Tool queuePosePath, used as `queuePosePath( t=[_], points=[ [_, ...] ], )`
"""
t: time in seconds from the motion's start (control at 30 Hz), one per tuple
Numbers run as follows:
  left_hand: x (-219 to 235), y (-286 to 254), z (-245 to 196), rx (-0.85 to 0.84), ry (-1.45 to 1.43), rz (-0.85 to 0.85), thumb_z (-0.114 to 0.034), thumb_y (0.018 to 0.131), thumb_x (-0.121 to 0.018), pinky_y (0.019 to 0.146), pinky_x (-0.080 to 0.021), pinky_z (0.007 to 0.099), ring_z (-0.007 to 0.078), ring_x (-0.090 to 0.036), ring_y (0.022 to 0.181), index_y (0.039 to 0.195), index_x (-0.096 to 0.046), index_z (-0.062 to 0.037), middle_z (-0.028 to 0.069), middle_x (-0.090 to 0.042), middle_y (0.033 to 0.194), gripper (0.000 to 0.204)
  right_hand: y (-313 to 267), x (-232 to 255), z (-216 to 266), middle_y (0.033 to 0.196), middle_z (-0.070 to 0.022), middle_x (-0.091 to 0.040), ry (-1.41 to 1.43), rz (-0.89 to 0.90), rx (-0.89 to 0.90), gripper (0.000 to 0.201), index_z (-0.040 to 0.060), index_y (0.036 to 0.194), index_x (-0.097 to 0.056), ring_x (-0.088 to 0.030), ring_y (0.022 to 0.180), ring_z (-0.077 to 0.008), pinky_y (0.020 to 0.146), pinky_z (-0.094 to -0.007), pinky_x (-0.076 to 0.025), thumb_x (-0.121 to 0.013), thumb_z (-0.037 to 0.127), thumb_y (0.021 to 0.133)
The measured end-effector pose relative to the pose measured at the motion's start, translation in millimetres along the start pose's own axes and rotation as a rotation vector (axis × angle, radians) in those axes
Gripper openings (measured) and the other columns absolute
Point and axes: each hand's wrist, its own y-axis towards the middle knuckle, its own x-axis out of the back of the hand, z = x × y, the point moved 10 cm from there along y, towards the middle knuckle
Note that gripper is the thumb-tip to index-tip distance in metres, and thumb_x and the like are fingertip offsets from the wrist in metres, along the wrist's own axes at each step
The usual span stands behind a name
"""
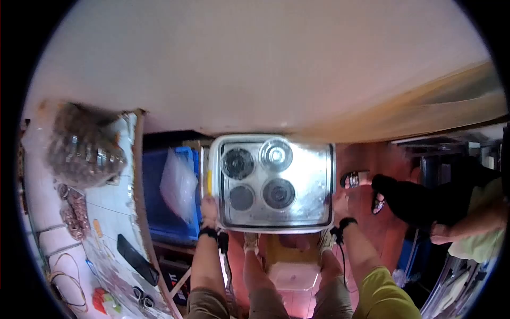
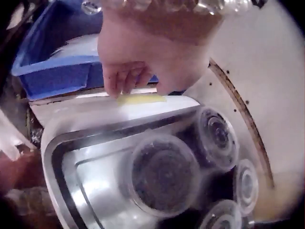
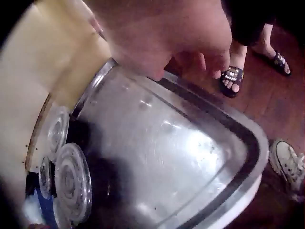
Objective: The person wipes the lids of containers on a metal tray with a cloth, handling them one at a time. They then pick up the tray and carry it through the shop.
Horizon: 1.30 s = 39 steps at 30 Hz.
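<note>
A shiny rectangular steel tray (image 1: 311, 178) sits inside a larger white tray (image 1: 214, 151), in front of the person's legs. On the steel stand several round clear plastic tubs (image 1: 278, 193), some with dark contents, grouped at its left and middle. My left hand (image 1: 209, 209) grips the left side of the white tray, just below a yellow strip (image 1: 209, 182); its fingers curl over the edge in the left wrist view. At the opposite side my right hand (image 1: 340, 203) holds the rim, with its fingers (image 3: 217, 64) bent down outside it.
A blue crate (image 1: 159, 204) holding a plastic bag (image 1: 178, 186) stands to the left. Beyond it a white worktop (image 1: 109, 199) carries a phone (image 1: 137, 259) and scissors (image 1: 142, 297). Another person (image 1: 425, 202) stands at right. A stool (image 1: 295, 272) is between the legs.
</note>
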Motion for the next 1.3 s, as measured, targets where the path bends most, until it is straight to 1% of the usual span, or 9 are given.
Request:
queuePosePath(
  t=[0.13,0.2,0.3,0.37,0.53,0.63,0.77,1.07,1.3],
  points=[
    [-61.4,32.5,3.0,-0.315,-0.053,0.015,-0.027,0.09,-0.049,0.074,-0.048,0.0437,0.0378,-0.064,0.083,0.103,-0.061,-0.0002,0.0239,-0.065,0.089,0.032,34.0,-24.5,-1.6,0.117,-0.027,-0.052,0.095,-0.05,-0.02,0.059,-0.0029,0.119,-0.045,-0.051,0.108,-0.0435,0.093,-0.047,-0.042,-0.062,0.041,0.084],
    [-64.4,29.5,-19.4,-0.143,-0.346,0.07,-0.024,0.09,-0.049,0.067,-0.045,0.0399,0.0275,-0.059,0.068,0.088,-0.062,0.0004,0.0149,-0.063,0.077,0.028,52.1,-32.2,-7.9,0.112,-0.0251,-0.055,0.171,-0.056,-0.076,0.057,-0.002,0.115,-0.048,-0.053,0.104,-0.0412,0.09,-0.0463,-0.043,-0.065,0.041,0.082],
    [-110.9,55.4,46.1,0.223,-0.877,0.077,-0.022,0.088,-0.051,0.064,-0.04,0.0363,0.019,-0.051,0.064,0.075,-0.06,-0.0023,0.0062,-0.058,0.071,0.026,47.2,-13.6,5.5,0.076,-0.0016,-0.057,0.637,-0.263,0.101,0.022,0.0054,0.086,-0.053,-0.052,0.071,-0.0113,0.067,-0.026,-0.044,-0.073,0.013,0.079],
    [-89.9,7.5,-21.4,0.462,-1.13,0.221,-0.023,0.088,-0.051,0.077,-0.044,0.0321,0.0185,-0.058,0.078,0.086,-0.064,-0.0064,0.0042,-0.064,0.085,0.022,45.1,-18.8,25.1,0.075,0.0014,-0.054,0.713,-0.083,-0.004,0.021,0.0077,0.084,-0.052,-0.048,0.069,-0.0088,0.063,-0.0246,-0.04,-0.072,0.014,0.081],
    [-111.0,17.2,35.5,0.566,-1.145,0.075,-0.023,0.088,-0.052,0.083,-0.046,0.0352,0.0227,-0.061,0.085,0.096,-0.063,-0.0043,0.0074,-0.066,0.094,0.024,43.1,-9.0,23.2,0.068,0.0028,-0.054,0.824,-0.176,0.07,0.016,0.006,0.077,-0.055,-0.045,0.06,-0.0069,0.054,-0.0241,-0.037,-0.069,0.011,0.083],
    [-115.9,7.2,43.9,0.482,-1.26,0.199,-0.022,0.088,-0.052,0.087,-0.044,0.0365,0.0232,-0.06,0.091,0.099,-0.062,-0.0031,0.0089,-0.065,0.097,0.024,32.8,-11.1,15.5,0.065,0.0066,-0.05,0.923,-0.063,0.016,0.017,0.0081,0.072,-0.055,-0.042,0.059,-0.0047,0.054,-0.0235,-0.034,-0.065,0.008,0.087],
    [-83.1,-51.2,59.7,0.587,-1.265,0.122,-0.02,0.087,-0.05,0.093,-0.043,0.0387,0.0258,-0.058,0.102,0.105,-0.062,-0.0022,0.0104,-0.064,0.106,0.028,1.9,29.9,17.2,0.064,0.0053,-0.05,0.91,-0.132,0.064,0.015,0.0062,0.075,-0.057,-0.043,0.058,-0.0058,0.052,-0.0237,-0.033,-0.065,0.01,0.087],
    [110.8,-239.5,-31.5,0.5,-1.461,0.306,-0.018,0.077,-0.049,0.098,-0.04,0.0371,0.0238,-0.058,0.106,0.108,-0.062,-0.0022,0.0094,-0.065,0.111,0.037,-146.2,180.2,48.8,0.068,0.0064,-0.05,0.897,0.124,-0.036,0.017,0.0111,0.074,-0.055,-0.046,0.064,-0.0048,0.059,-0.023,-0.037,-0.064,0.01,0.088],
    [220.8,-265.3,-74.1,0.269,-1.433,0.287,-0.019,0.068,-0.043,0.098,-0.042,0.0393,0.0282,-0.06,0.104,0.099,-0.064,0.0012,0.0133,-0.067,0.106,0.042,-233.1,233.5,63.1,0.078,0.0024,-0.056,0.941,0.124,-0.019,0.009,0.0076,0.08,-0.058,-0.049,0.072,-0.0083,0.065,-0.0258,-0.041,-0.063,0.008,0.088]
  ],
)
